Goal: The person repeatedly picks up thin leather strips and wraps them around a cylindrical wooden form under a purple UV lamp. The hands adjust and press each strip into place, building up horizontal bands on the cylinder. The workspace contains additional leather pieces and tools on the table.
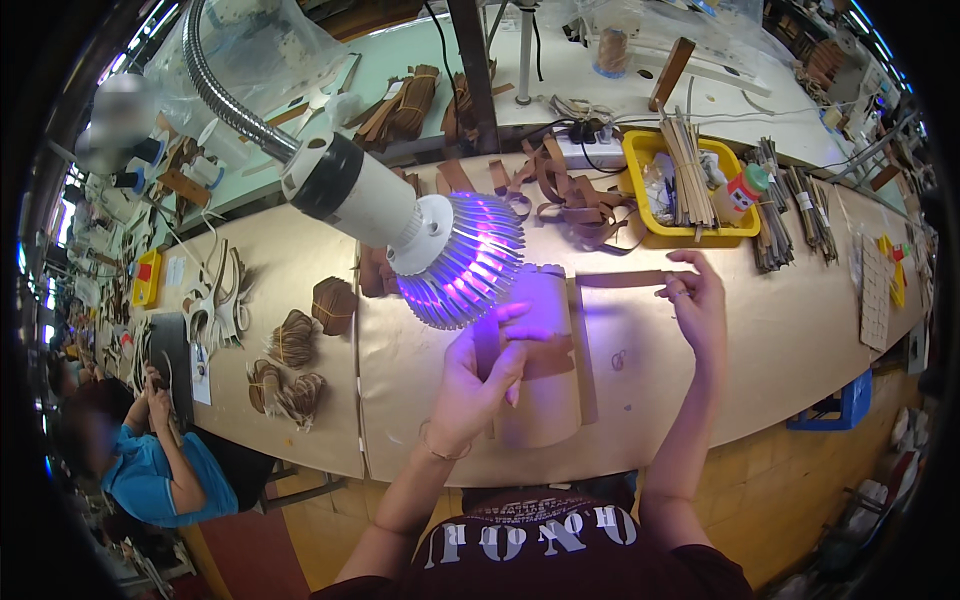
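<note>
My right hand [697, 308] pinches one end of a brown leather-like strip [625, 280], which stretches leftward toward a tan, rounded board [540, 415]. Under the lamp's violet glow, my left hand [478, 375] rests at the board's left side, thumb and fingers apart. A darker brown piece [550, 357] lies across the board beside the left fingertips. Along the board's right edge runs a narrow upright brown strip [586, 370]. The lamp head [455, 260] hides part of the board's upper left and some of the left fingers.
Loose brown strips [585, 205] lie behind the board. A yellow tray [690, 236] holds thin sticks and a bottle. Several tied bundles [333, 305] sit to the left. A person in blue [170, 480] works at far left. A blue stool [835, 405] stands right of the table.
</note>
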Available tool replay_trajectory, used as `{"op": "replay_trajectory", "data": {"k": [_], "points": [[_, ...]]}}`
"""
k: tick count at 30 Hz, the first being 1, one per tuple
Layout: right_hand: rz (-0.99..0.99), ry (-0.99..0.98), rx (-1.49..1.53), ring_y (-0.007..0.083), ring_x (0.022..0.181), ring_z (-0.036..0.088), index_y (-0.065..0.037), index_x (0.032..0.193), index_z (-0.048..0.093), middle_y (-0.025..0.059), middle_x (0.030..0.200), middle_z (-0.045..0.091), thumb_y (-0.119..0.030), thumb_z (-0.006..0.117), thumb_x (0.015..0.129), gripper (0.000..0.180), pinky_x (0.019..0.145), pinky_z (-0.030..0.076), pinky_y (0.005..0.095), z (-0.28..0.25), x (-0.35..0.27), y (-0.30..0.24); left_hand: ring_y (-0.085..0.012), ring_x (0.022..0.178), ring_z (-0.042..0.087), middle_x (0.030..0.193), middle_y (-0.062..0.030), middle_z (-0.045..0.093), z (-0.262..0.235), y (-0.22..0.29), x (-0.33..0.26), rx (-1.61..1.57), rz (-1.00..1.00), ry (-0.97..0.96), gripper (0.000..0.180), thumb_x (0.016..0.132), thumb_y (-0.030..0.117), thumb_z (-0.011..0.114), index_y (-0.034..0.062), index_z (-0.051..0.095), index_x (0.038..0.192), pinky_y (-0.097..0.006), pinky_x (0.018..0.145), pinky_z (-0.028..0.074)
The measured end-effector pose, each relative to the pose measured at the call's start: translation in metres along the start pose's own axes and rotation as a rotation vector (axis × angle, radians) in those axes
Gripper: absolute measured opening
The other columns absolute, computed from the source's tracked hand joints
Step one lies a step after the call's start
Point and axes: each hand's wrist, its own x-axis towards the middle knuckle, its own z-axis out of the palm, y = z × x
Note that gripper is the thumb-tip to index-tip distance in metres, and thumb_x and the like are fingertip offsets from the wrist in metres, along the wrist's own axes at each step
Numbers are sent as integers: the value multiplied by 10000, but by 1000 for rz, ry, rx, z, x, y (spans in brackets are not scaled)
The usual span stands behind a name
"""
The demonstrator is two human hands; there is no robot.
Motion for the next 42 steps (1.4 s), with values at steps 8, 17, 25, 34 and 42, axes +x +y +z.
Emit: {"op": "replay_trajectory", "data": {"k": [8, 17, 25, 34, 42], "points": [[-268, 313, -719, 309, 1041, 592, -31, 1168, 594, 190, 1053, 649, -215, 605, 904, 322, 941, 432, 400, 25, -15, 30, -132, 766, 607, 1124, -153, 641, 2, 5, -4, -240, -159, -235, 558, 1011, 383, 276, -19, 379, 1384, -285, 758, 473], [-42, -602, 648, 95, 703, 562, 16, 914, 668, 80, 826, 655, -171, 658, 887, 190, 625, 438, 228, 30, -63, -42, -61, 637, 596, 913, -106, 677, 10, 5, -2, 162, -346, -516, 328, 1006, 179, 418, -22, 543, 1233, -184, 535, 456], [-103, -62, 608, 98, 605, 583, 26, 883, 653, 58, 741, 644, -57, 691, 835, 104, 568, 470, 224, 26, -53, -57, -196, 707, 677, 895, -207, 675, 6, 9, 5, 68, -102, -119, 206, 940, 36, 539, -88, 567, 1103, -290, 636, 580], [-269, -129, 663, 67, 677, 605, 33, 938, 658, 42, 784, 664, -19, 707, 830, 129, 608, 484, 192, 51, -54, -110, -228, 713, 692, 859, -223, 667, 23, 57, -48, 239, 301, 319, 159, 940, -16, 461, -67, 418, 1084, -335, 733, 576], [-329, -156, 571, 47, 675, 576, 17, 920, 641, 31, 773, 653, -49, 695, 844, 115, 590, 446, 173, 66, -45, -122, -244, 846, 691, 874, -209, 646, 7, 43, -49, 204, 293, 315, 152, 943, -47, 457, 25, 326, 969, -318, 798, 564]]}}
